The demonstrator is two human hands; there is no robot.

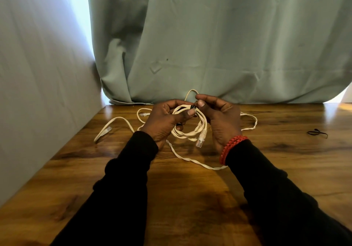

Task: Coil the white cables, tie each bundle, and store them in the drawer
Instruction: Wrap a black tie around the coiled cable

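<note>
Behind the wooden table [285,179] hangs a pale green curtain [219,36], with a plain white wall [38,74] closing off my left side; on that glossy tabletop I work over the white cables.

I hold a coiled bundle [192,129] just above the table between both hands, its clear plug [200,141] dangling from the lower loop; a loose cable [196,162] trails under my wrists toward me, and another loose cable [114,123] lies to the left with its own plug [107,129] resting on the wood; a spare black tie [317,132] lies well apart on the right.

I judge the cable light, flat and limp, yet springy enough to uncoil if I slacken; the jacket looks smooth, so I should hold where the loops cross, never by the brittle plug.

My left hand [167,120] curls around the top of the coil, thumb pressed across the strands; my right hand [219,116] pinches a small black tie [192,107] at the same spot between thumb and forefinger, other fingers bent; both palms face each other, wrists raised, forearms in black sleeves converging; a red bracelet [231,148] circles my right wrist; no drawer is in view.
</note>
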